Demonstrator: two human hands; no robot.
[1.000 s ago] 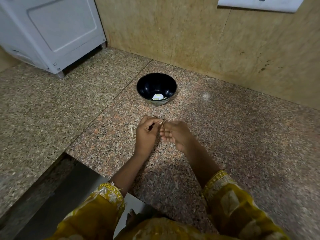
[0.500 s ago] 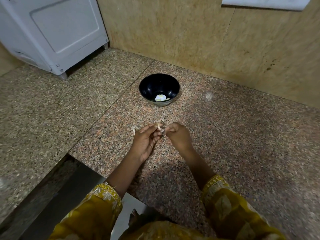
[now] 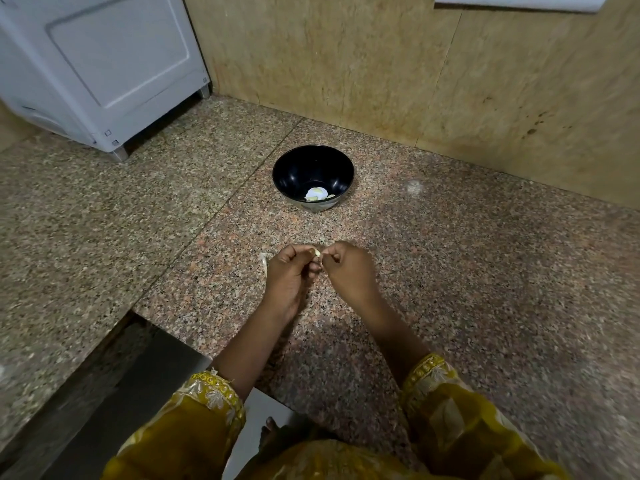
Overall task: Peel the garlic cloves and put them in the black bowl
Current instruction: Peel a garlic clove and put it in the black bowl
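a: step in hand?
b: peeling. left hand (image 3: pixel 289 275) pinches the garlic clove (image 3: pixel 316 252) at its fingertips. right hand (image 3: pixel 349 271) is curled too, pinching at the same clove from the other side. both hands are low over the surface (image 3: pixel 467 289), on the near side of the black bowl (image 3: pixel 277 174) and apart from it.
a: anything in the bowl?
b: a few pale peeled cloves (image 3: pixel 316 194) at the bottom. one scrap of peel (image 3: pixel 264 263) lies on the surface just beside the left hand.
a: how to do it well?
b: my read: the left hand holds the clove firm without crushing it. the right hand's nail catches loose skin at one end and pulls along the length, away from the holding fingers. turn the clove a little between pulls so no skin is left on the hidden side. drop the peel on the surface, not in the bowl. only then reach forward and let the bare clove go over the bowl.
a: which way does the clove point?
b: mostly hidden by fingers. the pale bit that shows bridges the two hands, so the long axis looks roughly left to right across the person, about level. root end or tip end, cannot tell, too small.
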